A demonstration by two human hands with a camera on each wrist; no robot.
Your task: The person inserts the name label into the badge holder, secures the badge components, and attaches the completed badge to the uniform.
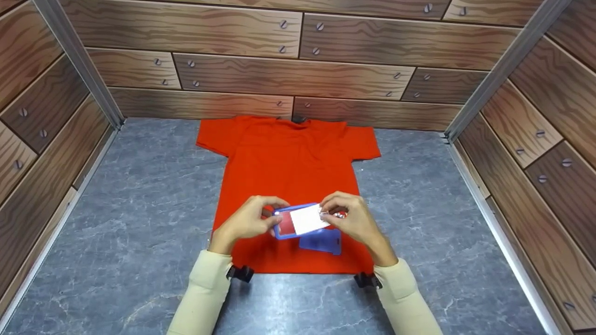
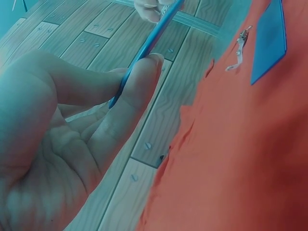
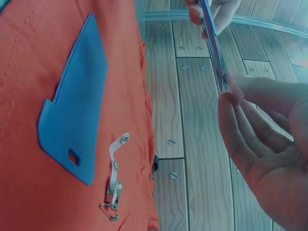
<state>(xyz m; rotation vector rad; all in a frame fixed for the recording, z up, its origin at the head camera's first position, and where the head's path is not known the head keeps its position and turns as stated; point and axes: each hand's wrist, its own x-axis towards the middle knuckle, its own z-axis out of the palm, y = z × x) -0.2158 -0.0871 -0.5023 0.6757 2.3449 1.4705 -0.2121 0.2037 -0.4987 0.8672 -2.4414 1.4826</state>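
My left hand (image 1: 247,219) pinches the left end of a blue-rimmed badge holder (image 1: 287,236) between thumb and fingers, raised over the shirt. A white card (image 1: 308,220) overlaps the holder's right part; red shows through its left part. The fingertips and thumb of my right hand (image 1: 353,218) pinch the card's right end. Below them, a flat blue cover (image 1: 321,243) with a slot near one end lies on the red T-shirt (image 1: 288,167). Beside that cover, a badge clip (image 3: 115,178) with a short pale strap rests on the fabric, seen in both wrist views.
The T-shirt is spread flat on a grey marbled surface (image 1: 153,195), its collar toward the back wall. Wood-patterned panels (image 1: 233,70) rise behind and on both sides, with metal strips (image 1: 507,70) at the corners.
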